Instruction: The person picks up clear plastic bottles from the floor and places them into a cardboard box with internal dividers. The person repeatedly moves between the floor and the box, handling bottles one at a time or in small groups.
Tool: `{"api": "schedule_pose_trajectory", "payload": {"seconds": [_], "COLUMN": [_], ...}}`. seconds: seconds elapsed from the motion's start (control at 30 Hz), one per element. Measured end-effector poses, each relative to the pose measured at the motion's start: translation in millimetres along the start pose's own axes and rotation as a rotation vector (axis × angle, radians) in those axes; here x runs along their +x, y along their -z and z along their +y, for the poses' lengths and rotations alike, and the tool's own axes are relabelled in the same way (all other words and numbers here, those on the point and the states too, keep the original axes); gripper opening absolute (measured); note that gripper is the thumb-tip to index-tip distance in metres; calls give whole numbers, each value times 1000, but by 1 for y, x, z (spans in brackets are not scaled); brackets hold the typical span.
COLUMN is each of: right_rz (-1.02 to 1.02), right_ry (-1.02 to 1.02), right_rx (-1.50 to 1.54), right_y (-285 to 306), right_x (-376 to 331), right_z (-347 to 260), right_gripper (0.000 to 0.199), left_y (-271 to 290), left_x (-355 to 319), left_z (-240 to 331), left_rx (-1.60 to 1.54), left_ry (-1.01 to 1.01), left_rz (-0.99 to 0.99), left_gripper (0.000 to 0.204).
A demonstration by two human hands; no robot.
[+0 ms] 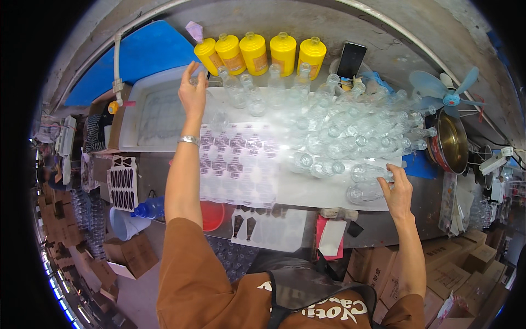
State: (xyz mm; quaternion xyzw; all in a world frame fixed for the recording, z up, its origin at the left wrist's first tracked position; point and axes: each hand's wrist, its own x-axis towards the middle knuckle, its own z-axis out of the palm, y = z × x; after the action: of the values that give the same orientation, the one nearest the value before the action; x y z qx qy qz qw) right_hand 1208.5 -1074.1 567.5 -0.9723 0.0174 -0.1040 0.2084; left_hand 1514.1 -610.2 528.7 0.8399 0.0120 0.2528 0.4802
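My left hand [193,93] is raised at the far left of the work surface, beside the yellow bottles [253,54]. Its thumb and fingers are apart and I see nothing between them. At the near right, my right hand [399,192] has its thumb and fingers around the neck end of a clear glass bottle [368,173] lying on its side. Another clear glass bottle [362,193] lies just in front of it. Many more clear bottles [329,131] lie close together across the middle and right, and several stand upright at the back. A sheet of purple-printed labels [238,164] lies left of centre.
A white plastic tub [127,126] sits at the left. At the back right are a phone [351,59], a blue fan [450,98] and a metal pan [452,143]. A red basin [212,215] is below the near edge. Cardboard boxes [438,268] are stacked at the lower right.
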Motion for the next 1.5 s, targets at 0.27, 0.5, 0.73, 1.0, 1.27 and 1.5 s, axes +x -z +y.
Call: {"api": "schedule_pose_trajectory", "payload": {"seconds": [0.27,0.5,0.73,1.0,1.27,1.5], "right_rz": [-15,35,-47,-303,-184,-40], "right_ry": [-149,-79,102,632,724,470], "right_rx": [76,45,7,100,305,155], "right_y": [-2,-5,20,85,63,44], "right_x": [-10,-7,-17,-8,-8,-14], "right_z": [-5,-5,-21,-129,-174,-140], "right_gripper": [45,43,41,35,35,32], "left_y": [-24,-21,23,30,72,58], "left_x": [22,24,-75,-272,-251,-134], "left_z": [-30,-35,80,218,181,53], "left_rx": [35,223,-269,-506,-308,-291], "left_ry": [68,-29,-181,-364,-313,20], "left_rz": [71,179,167,-1011,-970,-174], "left_gripper": [36,51,35,75,48,31]}}
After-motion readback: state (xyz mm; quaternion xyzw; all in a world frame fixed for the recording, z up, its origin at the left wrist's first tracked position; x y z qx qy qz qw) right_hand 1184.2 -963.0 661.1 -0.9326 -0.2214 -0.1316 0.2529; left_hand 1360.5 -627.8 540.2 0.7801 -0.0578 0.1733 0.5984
